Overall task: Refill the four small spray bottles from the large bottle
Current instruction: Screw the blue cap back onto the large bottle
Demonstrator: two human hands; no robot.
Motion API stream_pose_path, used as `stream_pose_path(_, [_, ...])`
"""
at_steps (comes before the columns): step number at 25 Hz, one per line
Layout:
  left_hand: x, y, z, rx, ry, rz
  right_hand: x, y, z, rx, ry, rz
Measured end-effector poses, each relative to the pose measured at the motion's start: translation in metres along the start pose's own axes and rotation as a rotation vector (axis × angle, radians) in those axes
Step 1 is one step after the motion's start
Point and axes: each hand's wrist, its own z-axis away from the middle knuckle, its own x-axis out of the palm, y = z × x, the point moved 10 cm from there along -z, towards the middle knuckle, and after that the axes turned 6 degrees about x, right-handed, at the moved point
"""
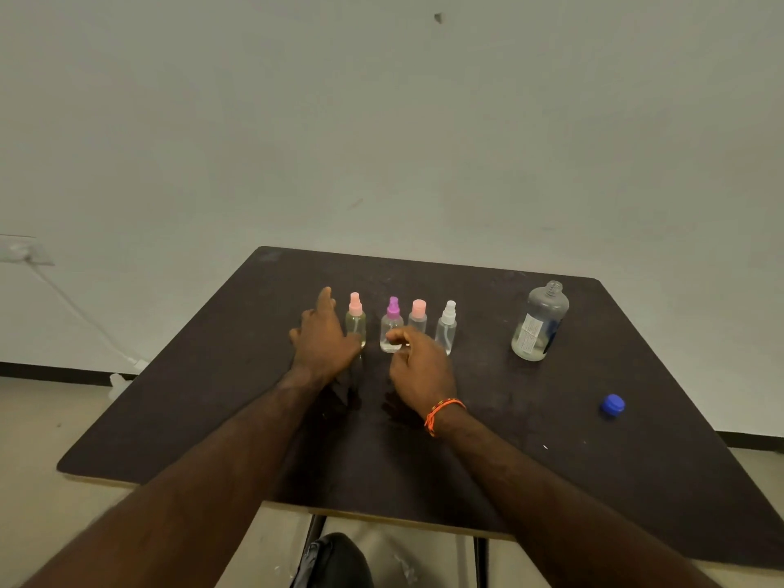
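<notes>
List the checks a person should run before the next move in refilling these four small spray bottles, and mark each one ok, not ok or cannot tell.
1. Large clear plastic bottle uncapped: ok; its neck is open and the blue screw cap lies apart on the dark brown table.
2. Liquid left in the large bottle: ok, only a low level.
3. Four small bottles upright in a row: ok.
4. Spray tops off for pouring: not ok; the pink-topped bottle, purple-topped bottle, second pink-topped bottle and white-topped bottle all wear tops.
5. Hands free: left hand ok; right hand cannot tell.
</notes>
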Motion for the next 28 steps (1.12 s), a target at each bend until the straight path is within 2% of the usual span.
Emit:
stream_pose_path(5, [-0.017,0.07,0.035,0.15,0.15,-0.031,-0.071,0.024,0.023,-0.016,0.092,0.115])
stream_pose_path(10, [0.008,0.147,0.082,0.398,0.304,-0.066,-0.135,0.061,0.047,0.032,0.169,0.212])
stream_pose_path(14, [0.069,0.19,0.078,0.471,0.062,-0.015,-0.182,0.098,0.046,0.12,0.227,0.215])
stream_pose_path(20, [0.158,0.214,0.033,0.409,-0.301,0.058,-0.215,0.142,-0.003,0.277,0.138,0.183])
stream_pose_path(24, [0.198,0.221,-0.008,0.353,-0.397,0.118,-0.207,0.176,-0.043,0.362,0.044,0.151])
stream_pose_path(28, [0.227,0.236,-0.024,0.403,-0.488,0.264,-0.196,0.189,-0.065,0.33,0.004,0.044])
